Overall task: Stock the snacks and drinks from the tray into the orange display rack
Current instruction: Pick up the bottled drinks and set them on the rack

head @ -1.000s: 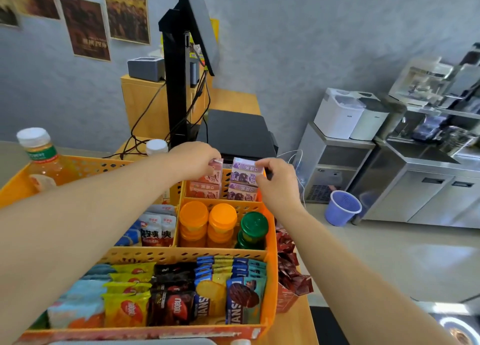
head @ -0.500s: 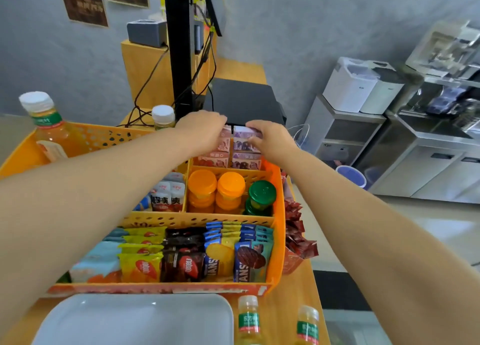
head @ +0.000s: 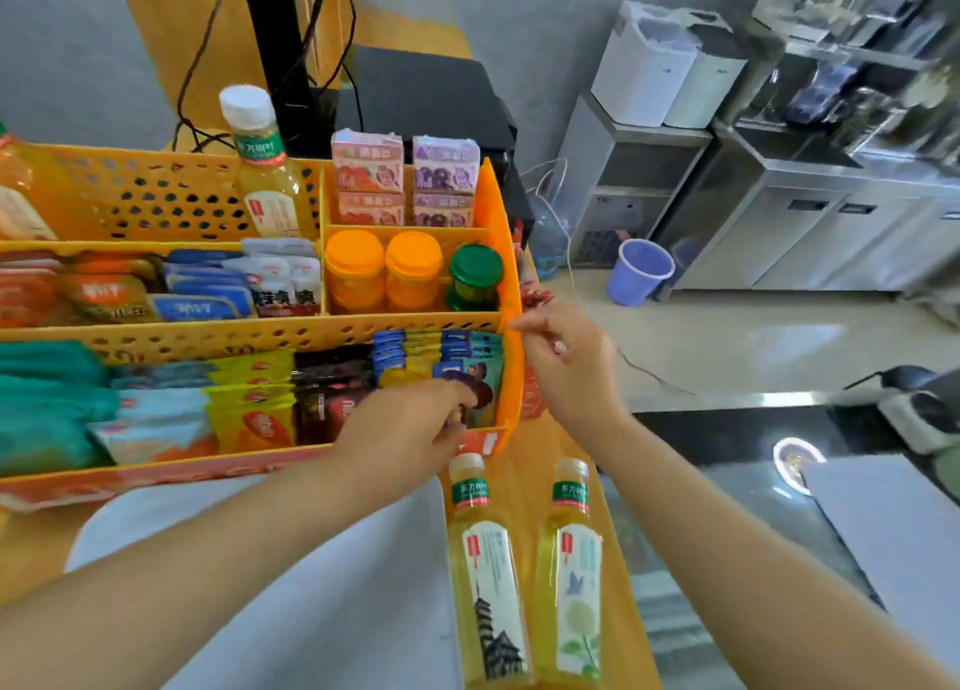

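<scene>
Left hand [head: 410,419] reaches into the front right compartment of the orange display rack [head: 511,294], fingers curled down among the blue snack packs [head: 470,357]; motion blur leaves it unclear whether it actually grips one. Right hand [head: 569,362] hovers just beside the rack's right wall, fingers loosely bent with the tips drawn together, nothing plainly held. Just below the hands, two green-capped tea bottles [head: 485,570] lie side by side on the wooden counter [head: 524,455], beside the white tray [head: 332,601]. Up in the rack, orange-lidded jars [head: 384,268] and a green-lidded jar [head: 475,274] fill the middle right compartment, pink and purple cartons [head: 405,177] stand behind them, and another tea bottle [head: 262,164] stands upright in the back row.
</scene>
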`<action>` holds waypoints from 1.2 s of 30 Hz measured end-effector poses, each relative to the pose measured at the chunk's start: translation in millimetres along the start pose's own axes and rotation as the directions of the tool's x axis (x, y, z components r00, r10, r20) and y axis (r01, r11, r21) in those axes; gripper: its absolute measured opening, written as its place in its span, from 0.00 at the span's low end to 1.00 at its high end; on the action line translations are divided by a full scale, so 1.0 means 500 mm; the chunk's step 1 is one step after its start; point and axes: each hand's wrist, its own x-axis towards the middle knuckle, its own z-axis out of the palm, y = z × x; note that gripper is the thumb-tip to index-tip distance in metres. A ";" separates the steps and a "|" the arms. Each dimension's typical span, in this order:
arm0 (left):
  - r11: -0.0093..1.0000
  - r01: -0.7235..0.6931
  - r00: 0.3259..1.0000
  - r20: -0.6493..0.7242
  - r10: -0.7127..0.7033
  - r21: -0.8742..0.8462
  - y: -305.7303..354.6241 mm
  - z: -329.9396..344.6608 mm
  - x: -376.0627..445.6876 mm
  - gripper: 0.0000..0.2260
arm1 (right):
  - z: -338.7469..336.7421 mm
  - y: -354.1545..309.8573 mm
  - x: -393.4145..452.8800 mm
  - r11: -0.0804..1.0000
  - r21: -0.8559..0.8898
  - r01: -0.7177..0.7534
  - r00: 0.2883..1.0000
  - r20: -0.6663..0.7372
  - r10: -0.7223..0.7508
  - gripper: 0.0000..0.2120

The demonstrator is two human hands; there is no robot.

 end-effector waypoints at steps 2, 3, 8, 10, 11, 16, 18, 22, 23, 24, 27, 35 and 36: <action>0.996 0.081 0.983 0.164 -0.087 0.040 0.008 0.047 -0.018 0.07 | 0.005 0.024 -0.063 0.999 0.020 -0.049 0.999 -0.012 0.049 0.10; 0.992 0.100 0.971 0.212 -0.115 0.077 0.016 0.066 -0.023 0.06 | 0.007 0.034 -0.089 0.998 0.007 -0.057 0.997 -0.046 0.057 0.10; 0.934 0.042 0.971 0.205 -0.121 0.355 0.044 0.114 -0.025 0.05 | -0.009 0.104 -0.174 0.889 -0.317 -0.332 0.941 -0.051 0.333 0.10; 0.917 0.074 0.964 0.206 -0.166 0.391 0.046 0.126 -0.029 0.06 | -0.024 0.131 -0.198 0.761 -0.440 -0.476 0.853 -0.020 0.522 0.14; 0.919 0.110 0.958 0.206 -0.199 0.379 0.048 0.132 -0.029 0.09 | -0.030 0.140 -0.203 0.700 -0.453 -0.552 0.787 -0.006 0.617 0.17; 0.920 0.275 0.921 0.198 -0.335 0.278 0.080 0.161 -0.033 0.24 | -0.036 0.122 -0.204 0.544 -0.343 -0.766 0.520 0.167 0.838 0.15; 0.913 0.332 0.905 0.193 -0.380 0.237 0.094 0.165 -0.034 0.25 | -0.035 0.119 -0.208 0.555 -0.293 -0.779 0.515 0.206 0.832 0.14; 0.887 0.447 0.855 0.234 -0.462 0.119 0.112 0.166 -0.036 0.27 | -0.037 0.114 -0.219 0.556 -0.116 -0.823 0.520 0.241 0.820 0.17; 0.881 0.465 0.845 0.252 -0.471 0.086 0.117 0.168 -0.038 0.25 | -0.038 0.112 -0.223 0.545 -0.073 -0.835 0.512 0.256 0.820 0.19; 0.881 0.469 0.845 0.260 -0.468 0.061 0.120 0.170 -0.038 0.23 | -0.039 0.110 -0.225 0.530 -0.030 -0.847 0.503 0.273 0.820 0.20; 0.895 0.447 0.872 0.229 -0.432 -0.015 0.131 0.168 -0.040 0.20 | -0.047 0.103 -0.229 0.486 0.084 -0.870 0.488 0.292 0.822 0.20; 0.823 0.412 0.910 0.207 -0.358 -0.391 0.135 0.089 -0.017 0.19 | -0.091 0.055 -0.148 0.552 0.200 -0.810 0.584 0.370 0.722 0.17; 0.828 0.384 0.923 0.179 -0.340 -0.409 0.132 0.066 -0.012 0.18 | -0.093 0.042 -0.130 0.561 0.225 -0.797 0.602 0.378 0.703 0.17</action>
